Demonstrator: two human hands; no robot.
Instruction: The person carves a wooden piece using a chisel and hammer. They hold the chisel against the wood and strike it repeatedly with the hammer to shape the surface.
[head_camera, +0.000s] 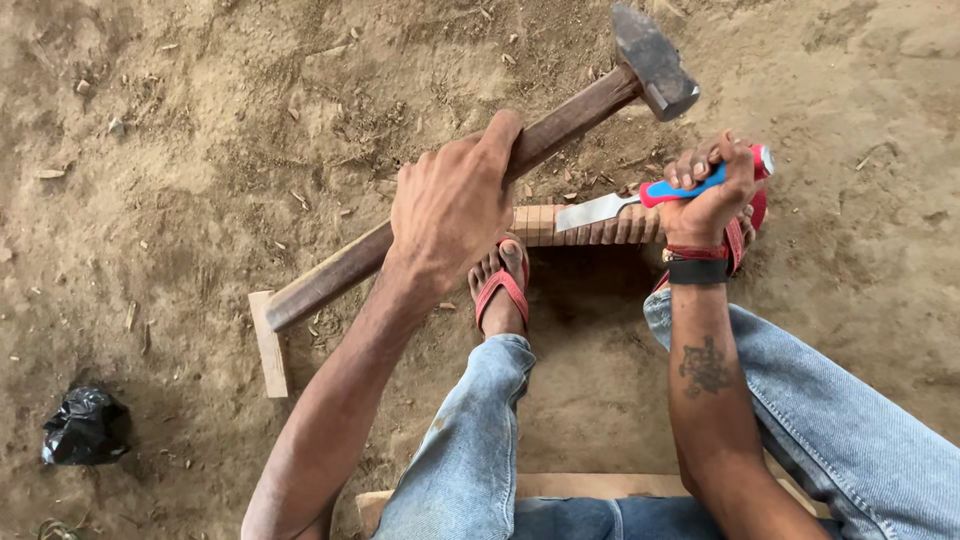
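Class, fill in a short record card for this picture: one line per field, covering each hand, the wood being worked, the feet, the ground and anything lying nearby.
Left hand: left hand grips the wooden-handled hammer, head raised.
Right hand: right hand holds the chisel with its blue and red handle, blade lying on the wood.
Workpiece: notched wooden strip on the ground.
Feet: red sandal beside the strip's left end.
Ground: sandy soil with wood chips.
Nearby: wood offcut; black plastic bag.

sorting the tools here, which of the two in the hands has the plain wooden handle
The hammer, held raised in the left hand, has the long brown wooden handle. The chisel in the right hand has a blue and red handle instead.
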